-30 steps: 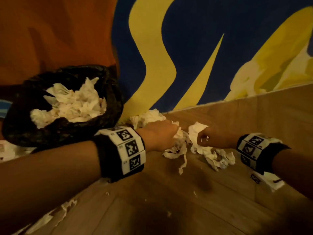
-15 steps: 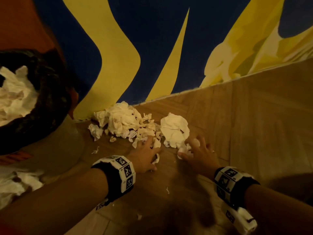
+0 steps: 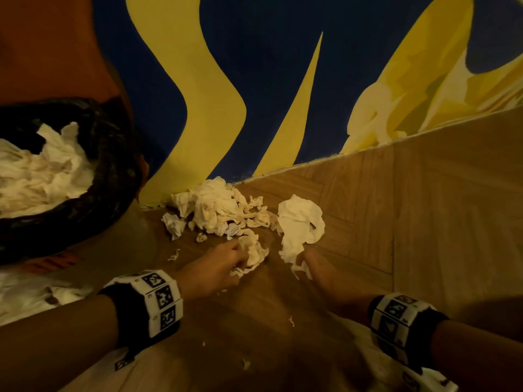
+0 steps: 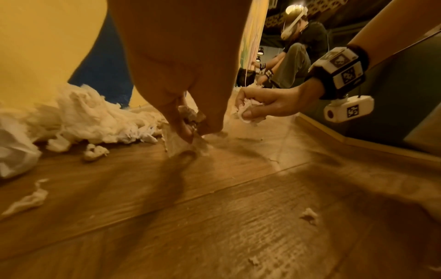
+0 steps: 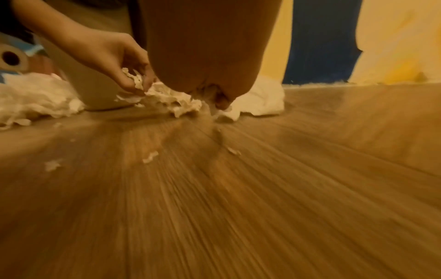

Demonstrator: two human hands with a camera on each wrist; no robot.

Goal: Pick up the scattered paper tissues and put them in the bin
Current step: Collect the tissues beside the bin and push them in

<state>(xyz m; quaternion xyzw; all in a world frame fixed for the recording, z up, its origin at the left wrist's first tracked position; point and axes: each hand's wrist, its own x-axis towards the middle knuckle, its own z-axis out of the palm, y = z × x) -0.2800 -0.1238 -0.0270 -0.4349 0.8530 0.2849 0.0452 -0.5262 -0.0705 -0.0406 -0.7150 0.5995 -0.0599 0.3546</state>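
Observation:
A bin (image 3: 113, 171) with a black liner stands at the left, heaped with white tissues (image 3: 42, 171). A pile of crumpled tissues (image 3: 218, 207) lies on the wooden floor against the wall. My left hand (image 3: 240, 258) grips a shredded tissue (image 3: 256, 253) at the pile's near edge; its fingers pinch that paper (image 4: 183, 143) against the floor. My right hand (image 3: 304, 260) holds the lower end of a large white tissue (image 3: 300, 219), and its fingers curl round the paper (image 4: 245, 111). The white tissue (image 5: 260, 100) lies just beyond my right fingertips (image 5: 220, 102).
A blue and yellow painted wall (image 3: 254, 80) meets the floor right behind the pile. More tissues (image 3: 28, 292) lie at the lower left by the bin's base. Small scraps (image 3: 291, 321) dot the floor. Another person (image 4: 298, 47) crouches far off.
Half a second ago both hands lay spread beside the tissues; now their fingers have curled round paper. The view has swung left, showing more of the bin.

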